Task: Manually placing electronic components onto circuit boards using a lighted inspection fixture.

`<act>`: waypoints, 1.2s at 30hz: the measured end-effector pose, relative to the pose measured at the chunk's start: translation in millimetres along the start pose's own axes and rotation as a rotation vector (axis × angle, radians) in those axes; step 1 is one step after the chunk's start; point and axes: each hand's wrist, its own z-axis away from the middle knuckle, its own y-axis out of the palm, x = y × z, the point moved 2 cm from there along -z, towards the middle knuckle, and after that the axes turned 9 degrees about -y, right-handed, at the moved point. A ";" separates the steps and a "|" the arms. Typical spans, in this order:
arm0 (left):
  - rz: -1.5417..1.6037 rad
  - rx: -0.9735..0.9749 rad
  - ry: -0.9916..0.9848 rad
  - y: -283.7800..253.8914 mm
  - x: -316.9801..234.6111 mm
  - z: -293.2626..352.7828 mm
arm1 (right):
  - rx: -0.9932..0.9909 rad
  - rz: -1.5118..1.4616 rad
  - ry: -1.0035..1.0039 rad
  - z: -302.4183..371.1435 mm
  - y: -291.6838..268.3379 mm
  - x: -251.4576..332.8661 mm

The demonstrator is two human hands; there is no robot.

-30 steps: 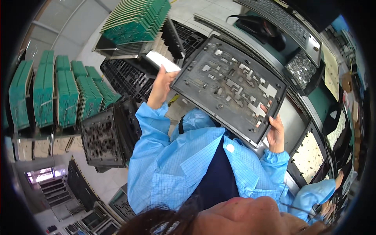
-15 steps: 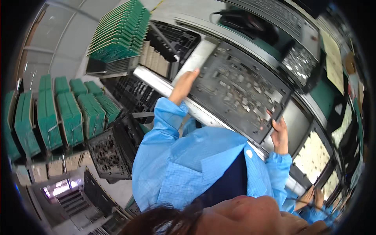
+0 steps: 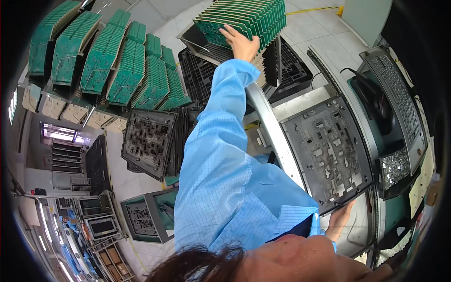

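Observation:
My left arm reaches to a rack of green circuit boards standing on edge in rows. Fingers spread, my left hand is at the face of the nearest board; whether it presses on the board I cannot tell. A dark grey fixture tray with many cut-outs lies on the metal conveyor rails. Beside the tray's right-hand lower edge is my right hand. Its fingers are partly hidden by the tray, so their grip does not show.
More racks of green boards stand at the left. Below them lean several dark fixture trays. A metal rail runs between me and the tray. Beyond are a black handheld device, a keyboard and a box of shiny bits.
My left hand has let go of the fixture tray and moved to the board rack. My view has turned left. The tray now rests on the rails; my right hand stays near its edge.

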 end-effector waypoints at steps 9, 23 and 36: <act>0.024 -0.096 -0.146 22.6 -13.3 -2.8 | -0.405 0.013 -0.219 21.0 -19.5 28.5; 0.579 -0.300 0.344 -151.6 -54.1 131.4 | -0.695 0.390 -0.817 36.4 -3.2 51.5; 0.399 1.704 0.094 20.5 -112.9 153.9 | 0.315 0.659 -0.697 -10.2 81.7 134.5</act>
